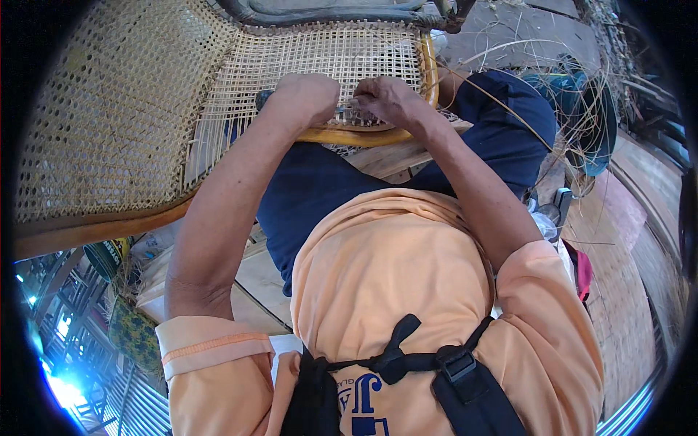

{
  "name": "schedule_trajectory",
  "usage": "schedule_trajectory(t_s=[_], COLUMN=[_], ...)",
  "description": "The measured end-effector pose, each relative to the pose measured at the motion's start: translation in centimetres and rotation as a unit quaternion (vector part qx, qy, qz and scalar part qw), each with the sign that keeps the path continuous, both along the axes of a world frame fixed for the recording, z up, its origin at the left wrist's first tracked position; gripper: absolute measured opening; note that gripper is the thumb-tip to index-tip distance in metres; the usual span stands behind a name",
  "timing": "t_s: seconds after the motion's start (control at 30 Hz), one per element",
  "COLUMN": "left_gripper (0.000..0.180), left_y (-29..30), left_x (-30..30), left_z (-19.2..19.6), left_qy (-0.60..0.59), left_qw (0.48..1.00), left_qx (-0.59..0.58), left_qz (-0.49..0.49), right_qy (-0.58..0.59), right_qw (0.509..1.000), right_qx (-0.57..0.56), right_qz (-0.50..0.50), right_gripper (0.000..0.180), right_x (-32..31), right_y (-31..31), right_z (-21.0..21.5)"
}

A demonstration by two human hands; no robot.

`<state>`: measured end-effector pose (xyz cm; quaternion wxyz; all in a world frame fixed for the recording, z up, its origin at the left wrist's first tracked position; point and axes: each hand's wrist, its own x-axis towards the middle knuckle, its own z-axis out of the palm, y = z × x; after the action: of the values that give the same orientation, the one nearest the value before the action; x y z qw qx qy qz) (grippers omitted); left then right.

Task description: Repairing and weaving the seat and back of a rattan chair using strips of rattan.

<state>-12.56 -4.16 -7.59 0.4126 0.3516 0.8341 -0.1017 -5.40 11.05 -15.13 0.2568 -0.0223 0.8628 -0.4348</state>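
My left hand (309, 98) is curled into a fist over the front part of a woven cane seat (320, 54). Whatever lies inside its fingers is hidden from me. Just to its right, my right hand (392, 102) has thumb and fingers pressed together close above the weave, by the front of the wooden frame (349, 136). Anything pinched there is too small to make out. The seat's open lattice continues on the left into a denser cane panel (116, 102), and loose strands (207, 149) show near where the two meet.
Long loose cane strands (567, 109) curl in a tangle on the right, around my leg and a teal shoe (600, 123). Dark bars (334, 16) cross behind the seat. A dark-handled tool (562, 203) and a clear plastic bag (543, 224) lie by my right elbow.
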Motion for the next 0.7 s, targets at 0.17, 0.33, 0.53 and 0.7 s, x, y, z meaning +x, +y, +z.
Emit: schedule_trajectory(t_s=[0.17,0.33,0.53,0.7], left_gripper=[0.02,0.022,0.026,0.029], left_y=[1.1,3.7,5.8,7.1], left_x=[0.7,0.8,2.0,2.2], left_z=[0.5,1.3,1.8,1.4], left_qy=[0.033,0.025,0.022,0.0], left_qw=[0.999,0.995,0.976,0.96], left_qx=[-0.025,-0.082,-0.147,-0.175], left_qz=[-0.013,-0.048,-0.161,-0.22], right_qy=[0.006,-0.02,-0.079,-0.041], right_qw=[1.0,0.999,0.993,0.994], right_qx=[-0.02,-0.034,-0.082,-0.097], right_qz=[0.014,0.018,0.019,0.04], right_gripper=[0.025,0.025,0.025,0.025], right_x=[0.1,-0.2,-0.5,-0.4], right_y=[0.6,0.6,0.5,1.2], right_z=[0.7,-0.5,0.1,-0.9])
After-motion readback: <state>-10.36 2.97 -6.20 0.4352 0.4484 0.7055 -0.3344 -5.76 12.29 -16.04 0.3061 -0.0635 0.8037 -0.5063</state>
